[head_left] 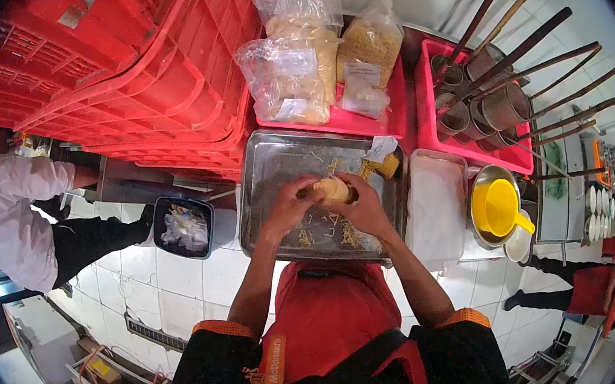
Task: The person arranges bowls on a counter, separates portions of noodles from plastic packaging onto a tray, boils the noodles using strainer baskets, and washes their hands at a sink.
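Over a metal tray [273, 161], my left hand [292, 204] and my right hand [367, 210] close around a pale yellow rounded bundle [333, 189] from both sides. Its exact kind is not clear; fingers cover its ends. Thin yellow noodle strands [351, 235] lie scattered on the tray below my hands. At the tray's far right corner sits a small yellow packet [384, 167], with a white paper label [381, 148] beside it.
Red crates [154, 76] are stacked at left. Behind the tray stand bagged noodles [370, 47] and a pink bin [425, 107] of long-handled metal cups. To the right are a white lidded container [435, 206] and a yellow scoop [499, 208]. Two people are nearby.
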The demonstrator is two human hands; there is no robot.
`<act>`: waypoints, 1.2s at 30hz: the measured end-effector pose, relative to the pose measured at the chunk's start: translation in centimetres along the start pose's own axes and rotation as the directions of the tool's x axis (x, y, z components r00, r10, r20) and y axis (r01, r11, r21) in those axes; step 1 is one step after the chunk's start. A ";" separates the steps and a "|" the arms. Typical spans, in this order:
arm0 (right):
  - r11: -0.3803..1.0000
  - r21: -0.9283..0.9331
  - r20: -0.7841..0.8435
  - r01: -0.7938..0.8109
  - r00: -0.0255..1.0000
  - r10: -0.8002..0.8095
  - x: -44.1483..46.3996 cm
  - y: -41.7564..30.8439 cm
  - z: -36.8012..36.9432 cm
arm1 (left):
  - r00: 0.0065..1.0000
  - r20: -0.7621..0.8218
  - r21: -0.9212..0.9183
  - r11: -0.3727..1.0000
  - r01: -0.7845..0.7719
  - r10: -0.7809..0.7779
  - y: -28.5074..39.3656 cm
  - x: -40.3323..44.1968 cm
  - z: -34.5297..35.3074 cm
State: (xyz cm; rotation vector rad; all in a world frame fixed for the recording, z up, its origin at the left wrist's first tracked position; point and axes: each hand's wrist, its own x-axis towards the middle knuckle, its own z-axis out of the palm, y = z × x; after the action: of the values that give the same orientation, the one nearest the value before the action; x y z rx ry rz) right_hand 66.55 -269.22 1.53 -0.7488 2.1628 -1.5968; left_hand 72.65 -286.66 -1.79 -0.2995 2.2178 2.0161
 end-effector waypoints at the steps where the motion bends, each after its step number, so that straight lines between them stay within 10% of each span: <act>1: 0.985 -0.055 0.048 -0.166 0.984 0.169 0.2 -0.1 -0.2 | 0.990 -0.027 -0.156 0.978 -0.140 0.138 0.4 0.2 0.5; 3: 0.938 -0.113 0.080 -0.329 0.938 0.338 0.1 -0.4 -0.1 | 0.962 -0.067 -0.302 0.913 -0.273 0.265 1.0 -0.1 0.7; 6: 0.965 -0.136 -0.063 -0.225 0.974 0.219 0.0 -0.6 0.2 | 0.999 0.003 -0.430 0.902 -0.030 0.035 0.8 -0.2 0.2; 8: 0.903 -0.416 -0.182 0.105 0.963 -0.196 0.0 0.2 0.6 | 0.990 0.067 -0.329 0.934 0.142 -0.127 -1.2 0.5 -0.3; 12: 0.845 -0.528 -0.156 0.089 0.968 -0.199 0.0 0.2 -0.2 | 0.996 -0.035 -0.077 0.994 -0.083 0.080 -0.9 0.4 -0.3; 14: 0.935 -0.123 -0.080 -0.333 0.942 0.325 0.3 0.2 -0.4 | 0.943 -0.190 -0.216 0.926 -0.311 0.273 0.1 0.9 -0.3; 18: 0.992 0.031 -0.102 -0.125 0.987 0.127 -0.5 1.8 0.1 | 0.971 -0.151 -0.235 0.948 -0.215 0.183 1.0 0.2 0.1; 20: 0.983 0.159 -0.198 -0.095 0.972 0.126 -0.1 4.5 0.5 | 0.993 0.032 0.319 0.943 0.094 -0.110 1.2 0.9 -0.4; 24: 0.994 0.099 -0.259 0.052 0.966 -0.025 -0.3 0.8 0.4 | 0.997 -0.062 0.129 0.990 0.050 -0.043 1.2 0.4 1.0; 26: 0.940 -0.074 -0.028 -0.333 0.943 0.332 -0.3 0.8 -0.6 | 0.986 -0.166 -0.432 0.898 -0.086 0.015 1.6 0.2 2.2; 29: 0.984 0.126 -0.153 -0.126 0.977 0.145 -1.3 0.9 -0.3 | 1.000 0.002 -0.018 1.000 0.023 -0.023 3.2 -0.7 1.1; 33: 1.000 -0.022 -0.238 -0.013 0.971 0.007 -2.1 0.2 0.2 | 0.984 0.121 -0.148 0.978 0.145 -0.128 2.3 -0.6 0.4; 36: 0.960 0.109 -0.011 -0.257 0.966 0.260 -1.6 1.2 -0.8 | 0.999 -0.028 -0.219 0.975 -0.032 0.026 2.7 -0.8 0.2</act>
State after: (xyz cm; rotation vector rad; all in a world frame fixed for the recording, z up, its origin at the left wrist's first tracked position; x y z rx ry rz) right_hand 67.11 -267.41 0.57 -0.3957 2.0739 -1.5761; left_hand 72.80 -286.20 1.04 -0.3177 2.0248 2.2888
